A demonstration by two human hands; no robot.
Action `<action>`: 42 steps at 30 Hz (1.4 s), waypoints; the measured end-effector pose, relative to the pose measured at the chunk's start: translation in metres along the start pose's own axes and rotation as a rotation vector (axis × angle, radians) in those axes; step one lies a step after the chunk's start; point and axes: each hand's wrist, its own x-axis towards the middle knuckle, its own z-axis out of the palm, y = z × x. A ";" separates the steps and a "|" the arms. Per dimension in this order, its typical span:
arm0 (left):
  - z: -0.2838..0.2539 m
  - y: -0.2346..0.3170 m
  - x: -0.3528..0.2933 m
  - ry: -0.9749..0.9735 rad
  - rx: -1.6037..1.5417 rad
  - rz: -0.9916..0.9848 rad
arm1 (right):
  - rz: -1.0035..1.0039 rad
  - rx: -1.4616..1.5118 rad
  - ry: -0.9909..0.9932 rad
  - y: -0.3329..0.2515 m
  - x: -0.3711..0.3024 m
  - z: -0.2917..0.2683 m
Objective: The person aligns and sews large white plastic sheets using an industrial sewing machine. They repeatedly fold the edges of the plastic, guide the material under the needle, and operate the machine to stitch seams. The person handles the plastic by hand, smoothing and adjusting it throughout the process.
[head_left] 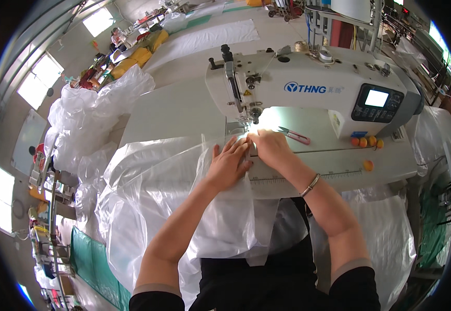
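A white sewing machine (308, 85) stands on a pale table, its lamp lit beside the needle area. Clear plastic sheeting (158, 176) runs over the table's front edge and down across my lap. My left hand (229, 167) lies on this sheeting with its fingers stretched forward, just short of the presser foot. Close beside it, my right hand (271, 147) has its fingers closed at the sheeting's edge, under the needle head. Its fingertips are partly hidden by glare. Pink-handled thread snips (297, 136) lie right of the needle, behind my right hand.
Several small orange-yellow fruits (363, 142) sit by the machine's base, with one fruit (368, 165) nearer the front edge. A ruler strip (308, 177) runs along that edge. Bunched plastic (88, 111) rises at the left. More sheeting (376, 238) hangs at the right.
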 end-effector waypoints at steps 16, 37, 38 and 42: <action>-0.005 -0.004 0.014 -0.005 0.005 0.020 | 0.304 0.363 0.201 0.017 0.012 0.006; 0.003 -0.001 0.021 0.141 0.068 0.011 | 0.415 0.447 0.349 0.029 0.033 0.008; 0.004 -0.002 0.022 0.137 0.065 0.003 | 0.408 0.439 0.347 0.030 0.033 0.009; 0.004 0.000 0.020 0.115 0.047 -0.017 | 0.413 0.436 0.341 0.029 0.033 0.008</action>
